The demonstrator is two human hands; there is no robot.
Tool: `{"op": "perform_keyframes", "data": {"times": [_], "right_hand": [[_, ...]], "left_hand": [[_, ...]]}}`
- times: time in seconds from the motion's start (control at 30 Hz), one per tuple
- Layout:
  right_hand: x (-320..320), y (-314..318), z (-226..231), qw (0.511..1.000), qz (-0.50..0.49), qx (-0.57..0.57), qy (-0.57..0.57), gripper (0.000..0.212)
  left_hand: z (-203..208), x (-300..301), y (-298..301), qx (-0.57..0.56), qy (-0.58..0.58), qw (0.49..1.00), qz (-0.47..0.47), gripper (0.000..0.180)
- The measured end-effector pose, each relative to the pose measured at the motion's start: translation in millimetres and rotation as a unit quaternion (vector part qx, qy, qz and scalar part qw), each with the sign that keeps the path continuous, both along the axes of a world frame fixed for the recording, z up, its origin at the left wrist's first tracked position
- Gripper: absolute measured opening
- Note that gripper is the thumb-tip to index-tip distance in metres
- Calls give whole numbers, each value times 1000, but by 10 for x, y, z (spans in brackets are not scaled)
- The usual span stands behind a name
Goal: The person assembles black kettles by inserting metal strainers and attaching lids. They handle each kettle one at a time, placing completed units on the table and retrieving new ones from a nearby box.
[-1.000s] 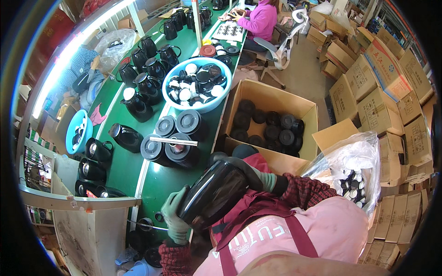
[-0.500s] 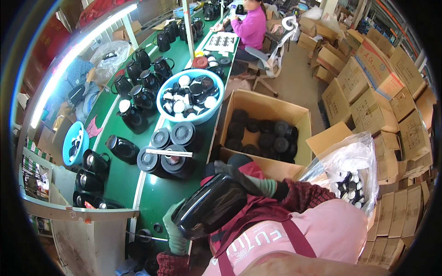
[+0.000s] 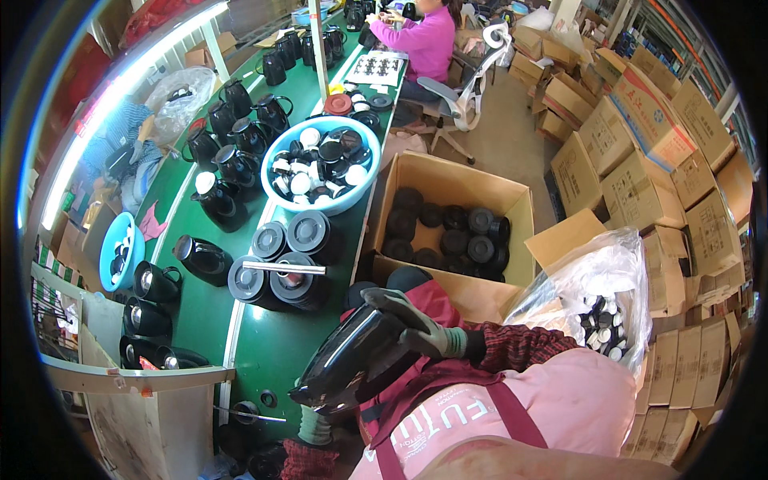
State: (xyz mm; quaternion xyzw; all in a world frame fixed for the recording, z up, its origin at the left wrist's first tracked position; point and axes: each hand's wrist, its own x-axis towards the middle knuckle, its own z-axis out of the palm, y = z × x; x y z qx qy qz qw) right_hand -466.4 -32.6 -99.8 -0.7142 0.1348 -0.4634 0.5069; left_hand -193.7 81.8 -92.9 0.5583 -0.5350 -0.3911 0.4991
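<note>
A glossy black jug (image 3: 352, 356) lies tilted across my lap, its spouted end low and to the left. My right hand (image 3: 420, 324), in a grey-green glove, grips its upper end from above. Beneath the spouted end, my gloved left hand (image 3: 314, 424) supports the jug, its fingers mostly hidden behind it. Just beyond on the green table (image 3: 280, 336) stands a cluster of black cylinders with round ribbed tops (image 3: 308, 232). A metal bar (image 3: 284, 268) rests across them. Left of these, another black jug (image 3: 202, 260) lies on its side.
A blue basin (image 3: 276, 188) of black and white caps stands beyond the cylinders, near several black jugs (image 3: 236, 164). At the right are an open carton (image 3: 500, 196) of black round parts and a plastic-lined box (image 3: 632, 288) of caps. A person in purple (image 3: 432, 44) sits farther along.
The jug has turned, its lower end now pointing down-left with the spout showing. My right hand has shifted over its upper end; my left hand has dropped lower, mostly behind the jug.
</note>
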Motion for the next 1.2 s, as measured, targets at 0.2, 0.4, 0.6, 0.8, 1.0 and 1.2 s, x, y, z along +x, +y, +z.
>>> {"op": "perform_keyframes", "data": {"times": [0.2, 0.4, 0.6, 0.8, 1.0, 1.2], "right_hand": [[-19, -48, -185, 941, 120, 314, 31, 53], [-31, -85, -186, 943, 52, 327, -13, 52], [40, 27, -87, 950, 25, 300, -82, 55], [-16, -82, -1, 921, 32, 380, -82, 55], [-175, -237, -248, 983, -23, 182, 27, 53], [-275, -133, -311, 924, -230, -34, 304, 50]], "left_hand": [[284, 25, -56, -79, -226, 971, -26, 57], [-54, 74, -80, -63, -130, 990, -1, 55], [-413, 119, -84, 99, 101, 989, 34, 63], [308, 14, -320, -42, -93, 994, -29, 54], [682, -169, -562, 83, 184, 973, -110, 77], [749, -710, -417, -252, -226, 940, 23, 99]]}}
